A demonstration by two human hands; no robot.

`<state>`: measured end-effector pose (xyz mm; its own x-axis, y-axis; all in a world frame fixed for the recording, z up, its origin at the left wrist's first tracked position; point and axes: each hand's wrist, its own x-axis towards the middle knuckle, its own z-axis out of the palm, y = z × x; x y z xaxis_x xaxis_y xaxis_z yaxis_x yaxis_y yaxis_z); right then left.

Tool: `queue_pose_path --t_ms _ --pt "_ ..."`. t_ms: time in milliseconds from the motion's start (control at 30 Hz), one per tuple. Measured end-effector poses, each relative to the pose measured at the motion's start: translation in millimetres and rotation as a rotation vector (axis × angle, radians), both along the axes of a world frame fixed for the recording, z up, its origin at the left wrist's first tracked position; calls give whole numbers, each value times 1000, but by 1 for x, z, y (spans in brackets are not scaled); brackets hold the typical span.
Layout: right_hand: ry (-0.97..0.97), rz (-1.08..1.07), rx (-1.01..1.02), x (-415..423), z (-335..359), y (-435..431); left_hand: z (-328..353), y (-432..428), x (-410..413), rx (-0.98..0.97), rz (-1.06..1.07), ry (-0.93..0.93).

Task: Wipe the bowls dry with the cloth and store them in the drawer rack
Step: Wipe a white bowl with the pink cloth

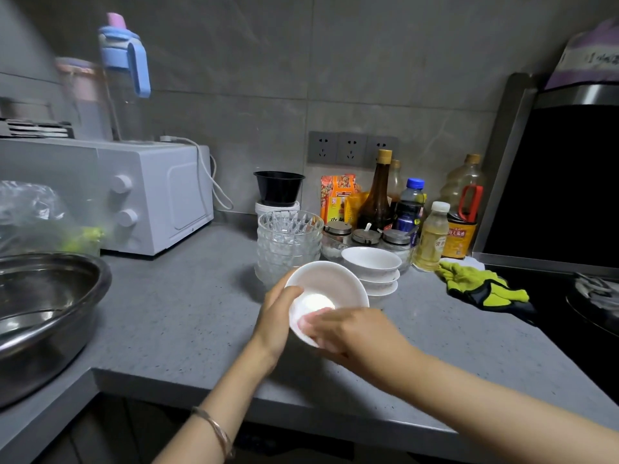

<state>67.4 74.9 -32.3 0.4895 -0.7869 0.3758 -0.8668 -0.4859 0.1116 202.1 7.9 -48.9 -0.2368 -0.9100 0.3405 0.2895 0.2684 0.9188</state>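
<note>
Over grey desk point(187, 316), with left fingers point(291, 291) gripping the white bowl point(335, 283) by its rim, sweep right fingers point(326, 336), hold unreadable through blur, round the whole inside.

Bowl stacks point(373, 266) crowd behind; counter point(187, 316) left open.

Blurred right hand point(348, 333) over bowl point(335, 279)

left grip point(278, 316) holds bowl point(338, 283) by the rim, thumb hooked over the edge, forearm coming up from below. right grip point(355, 333) sits just right of it, palm down, fingers point(326, 329) inside the bowl. They're blurred, can't tell if they pinch anything.
</note>
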Motion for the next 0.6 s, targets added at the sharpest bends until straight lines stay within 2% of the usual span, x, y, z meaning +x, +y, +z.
queue_pose_path --t_ms 100,167,200,267,333,433,500,533,600 --pt "446 165 -213 -33 15 -8 6 -13 17 -14 -149 -158" --pt "517 242 -243 -39 28 -9 10 -16 21 -4 -231 -235" --pt "528 235 -249 -36 31 -8 12 -16 21 9 -230 -215" --pt "502 162 -272 -29 28 -8 16 -10 18 37 -174 -102" --pt "387 46 -220 -16 23 -6 12 -6 14 42 -121 -38" --pt "4 -144 -58 7 16 -1 4 2 3 -49 -84 -6" --pt "-167 -130 -12 14 7 2 0 5 -4 -74 -27 32" --pt "-147 -49 -33 12 2 2 1 4 -4 -70 -10 42" --pt "128 92 -155 -8 0 1 2 -1 3 -59 -45 -17"
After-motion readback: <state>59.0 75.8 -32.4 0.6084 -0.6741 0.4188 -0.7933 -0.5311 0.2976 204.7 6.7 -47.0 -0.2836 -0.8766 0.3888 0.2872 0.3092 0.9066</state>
